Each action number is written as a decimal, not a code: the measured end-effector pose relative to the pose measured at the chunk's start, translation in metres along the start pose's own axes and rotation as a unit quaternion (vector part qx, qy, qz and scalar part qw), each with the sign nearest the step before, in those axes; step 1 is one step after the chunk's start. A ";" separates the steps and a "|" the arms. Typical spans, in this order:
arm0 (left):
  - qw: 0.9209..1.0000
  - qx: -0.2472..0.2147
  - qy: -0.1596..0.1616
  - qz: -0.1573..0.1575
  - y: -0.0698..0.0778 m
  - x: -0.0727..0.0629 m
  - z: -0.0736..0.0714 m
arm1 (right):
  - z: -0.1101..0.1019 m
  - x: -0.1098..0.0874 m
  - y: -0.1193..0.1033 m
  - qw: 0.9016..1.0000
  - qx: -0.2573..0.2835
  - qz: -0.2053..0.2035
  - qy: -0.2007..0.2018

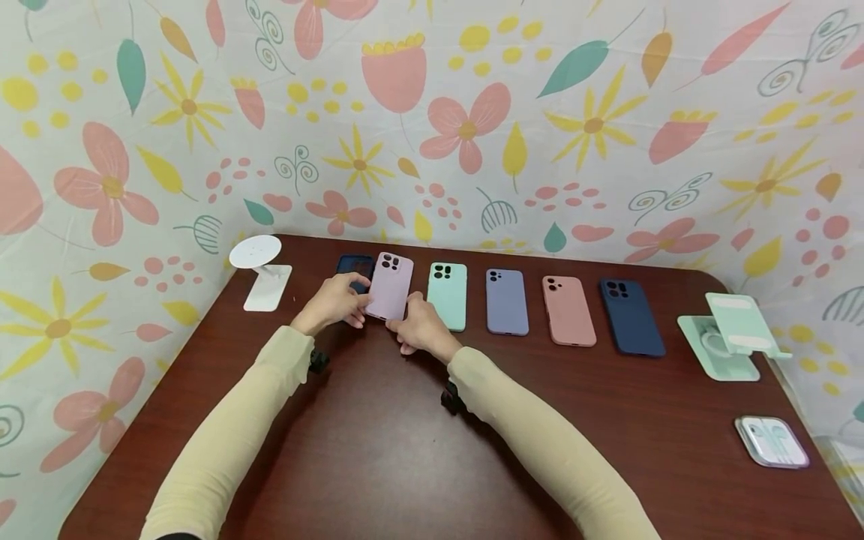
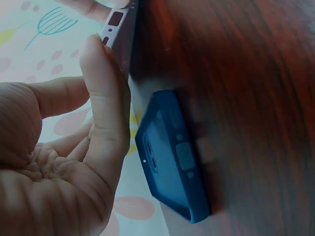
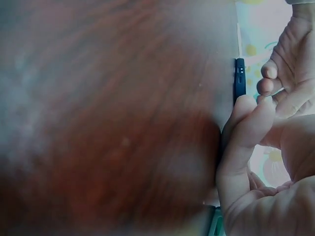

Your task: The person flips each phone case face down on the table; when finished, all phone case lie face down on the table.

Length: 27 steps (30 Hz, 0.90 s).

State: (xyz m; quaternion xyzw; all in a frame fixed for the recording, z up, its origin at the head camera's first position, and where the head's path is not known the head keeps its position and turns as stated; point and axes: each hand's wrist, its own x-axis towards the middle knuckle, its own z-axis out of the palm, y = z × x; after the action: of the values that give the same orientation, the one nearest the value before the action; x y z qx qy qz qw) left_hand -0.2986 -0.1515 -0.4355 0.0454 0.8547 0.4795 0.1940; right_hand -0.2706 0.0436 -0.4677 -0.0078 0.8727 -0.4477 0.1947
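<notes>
A lilac phone case (image 1: 390, 289), its camera cutouts at the far end, is tilted up between the two hands. On its left edge the left hand (image 1: 334, 302) grips with the fingertips. My right hand (image 1: 424, 326) pinches the near right corner. The case appears edge-on (image 2: 129, 29) at the top of the left wrist view. Just left of it a dark blue phone case (image 1: 354, 264) lies on the table, partly covered by the left hand; its hollow inner side (image 2: 167, 157) shows in the left wrist view. In the right wrist view the right hand (image 3: 246, 162) hides most of the lilac case.
Rightward in the row lie a mint case (image 1: 448, 304), a blue-grey case (image 1: 508, 304), a pink case (image 1: 569, 311) and a navy case (image 1: 632, 319). A white stand (image 1: 266, 289) stands far left, a green folding stand (image 1: 722, 360) far right, near boxed earphones (image 1: 772, 442).
</notes>
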 end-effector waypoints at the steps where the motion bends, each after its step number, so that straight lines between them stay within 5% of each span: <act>1: 1.000 0.009 0.001 0.003 -0.001 0.000 0.001 | 0.000 -0.001 0.000 1.000 0.002 -0.001 0.001; 10: 0.996 0.083 -0.005 -0.017 0.003 -0.002 0.012 | 0.000 -0.004 0.002 1.000 0.013 -0.005 0.018; 27: 0.993 0.102 -0.019 -0.057 0.007 0.000 0.024 | 0.002 -0.003 0.004 0.999 0.010 0.013 0.029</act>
State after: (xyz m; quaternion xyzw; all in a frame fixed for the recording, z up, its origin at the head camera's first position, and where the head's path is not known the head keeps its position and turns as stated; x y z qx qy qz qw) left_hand -0.2908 -0.1284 -0.4411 0.0255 0.8964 0.3770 0.2318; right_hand -0.2662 0.0449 -0.4703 0.0185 0.8736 -0.4538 0.1750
